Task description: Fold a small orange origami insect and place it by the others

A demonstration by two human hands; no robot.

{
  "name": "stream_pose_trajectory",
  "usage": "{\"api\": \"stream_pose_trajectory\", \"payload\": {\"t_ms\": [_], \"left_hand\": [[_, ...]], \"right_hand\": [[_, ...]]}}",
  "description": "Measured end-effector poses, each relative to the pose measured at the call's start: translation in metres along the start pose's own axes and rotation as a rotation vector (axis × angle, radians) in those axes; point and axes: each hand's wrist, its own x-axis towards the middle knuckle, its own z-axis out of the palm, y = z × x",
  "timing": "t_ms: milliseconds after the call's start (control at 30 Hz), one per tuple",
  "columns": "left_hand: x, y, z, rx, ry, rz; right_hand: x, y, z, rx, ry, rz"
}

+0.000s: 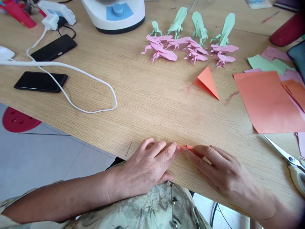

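At the table's near edge, a small folded piece of orange paper (187,147) lies between my two hands, mostly covered by fingers. My right hand (218,168) pinches its right end between thumb and fingers. The fingers of my left hand (152,162) are bent and pressed together at its left end, the thumb lower down by the table edge. Farther up stands an orange paper folded into a triangle (206,83), apart from both hands. To the right lies a flat orange sheet (269,98), with scissors (289,159) below it, blades partly apart.
Several pink folded paper insects (164,52) and green ones (177,24) stand at the back. A white appliance with a blue knob (118,11), two phones (41,82) and a looped white cable (95,78) are leftward. Green and pink paper (263,65) and a red cylinder (286,30) sit right.
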Motion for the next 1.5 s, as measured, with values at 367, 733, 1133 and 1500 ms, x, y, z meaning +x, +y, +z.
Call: {"api": "stream_pose_trajectory", "payload": {"t_ms": [367,733,1133,1500], "left_hand": [[0.001,0.000,0.001,-0.041,0.026,0.002],[-0.011,-0.010,-0.001,-0.081,0.025,-0.028],[-0.006,-0.006,-0.005,0.125,0.021,-0.032],[-0.006,-0.013,-0.009,0.132,-0.035,0.019]], "right_hand": [[0.000,-0.011,0.012,-0.346,0.047,-0.088],[0.013,-0.039,0.015,-0.532,0.034,0.055],[0.012,-0.037,0.017,-0.482,0.089,0.067],[0.013,-0.034,0.016,-0.438,0.094,0.058]]}}
